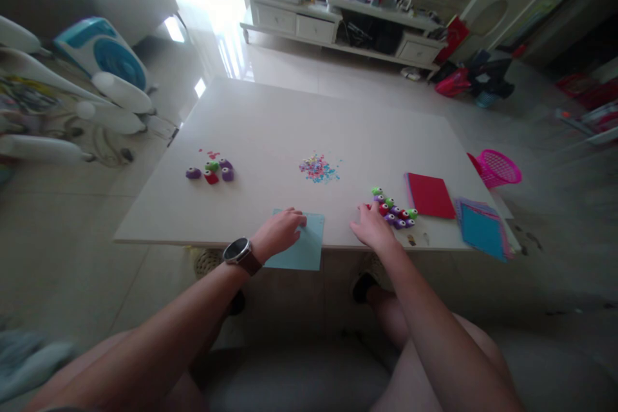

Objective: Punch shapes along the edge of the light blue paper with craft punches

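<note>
- Bare knees and forearms: nearest the camera, at the near edge of the scene; a dark wristwatch sits on the left wrist.
- Left hand: lies palm-down on a light blue paper sheet, fingers spread flat, pinning rather than gripping; the sheet overhangs the near edge of the counter.
- Right hand: grip loosely open, fingers extended, holding nothing; fingertips touch the near-left end of a cluster of small craft punches in green, red and purple.
- Handling note, as a judgement: keep the left palm steady so the overhanging sheet does not slide off; pick out one punch from the cluster's end with thumb and forefinger, so its neighbours are not knocked about.
- Counter, middle: scatter of tiny coloured paper cut-outs.
- Counter, left: second group of punches, well apart from both hands.
- Counter, right: red paper pad; farther right, a fanned stack of blue and purple sheets at the corner.
- Pink mesh basket: at the right edge; whether on the counter or beyond it, cannot tell.
- Room, far: white low cabinet with drawers, cluttered on top; glossy pale floor.
- Room, left: blue and white fan lying on the floor.
</note>
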A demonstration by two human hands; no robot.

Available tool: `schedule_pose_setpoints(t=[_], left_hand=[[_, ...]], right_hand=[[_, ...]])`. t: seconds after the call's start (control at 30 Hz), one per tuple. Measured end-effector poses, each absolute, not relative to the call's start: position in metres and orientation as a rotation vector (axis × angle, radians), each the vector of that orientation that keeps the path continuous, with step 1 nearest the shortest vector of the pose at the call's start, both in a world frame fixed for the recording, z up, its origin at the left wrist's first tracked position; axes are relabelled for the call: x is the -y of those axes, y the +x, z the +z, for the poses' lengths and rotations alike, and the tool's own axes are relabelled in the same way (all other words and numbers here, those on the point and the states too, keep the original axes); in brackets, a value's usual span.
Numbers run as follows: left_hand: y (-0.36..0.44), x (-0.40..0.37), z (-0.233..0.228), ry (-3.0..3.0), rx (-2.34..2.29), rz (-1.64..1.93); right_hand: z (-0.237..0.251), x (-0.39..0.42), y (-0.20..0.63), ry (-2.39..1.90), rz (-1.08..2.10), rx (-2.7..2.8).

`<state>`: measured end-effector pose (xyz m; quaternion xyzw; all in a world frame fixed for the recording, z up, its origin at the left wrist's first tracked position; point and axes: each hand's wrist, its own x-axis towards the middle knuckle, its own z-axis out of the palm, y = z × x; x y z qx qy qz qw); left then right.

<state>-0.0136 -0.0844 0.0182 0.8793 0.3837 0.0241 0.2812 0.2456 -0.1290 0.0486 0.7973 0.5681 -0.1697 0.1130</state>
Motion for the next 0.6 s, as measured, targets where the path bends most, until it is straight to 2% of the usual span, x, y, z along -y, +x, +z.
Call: schedule_pose_setpoints(t=[0.6], left_hand=[[-0.015, 0.085, 0.021, 2.324, -1.033, 0.089]], right_hand=[[0.044, 0.127, 0.256, 2.401, -0.525, -1.581]])
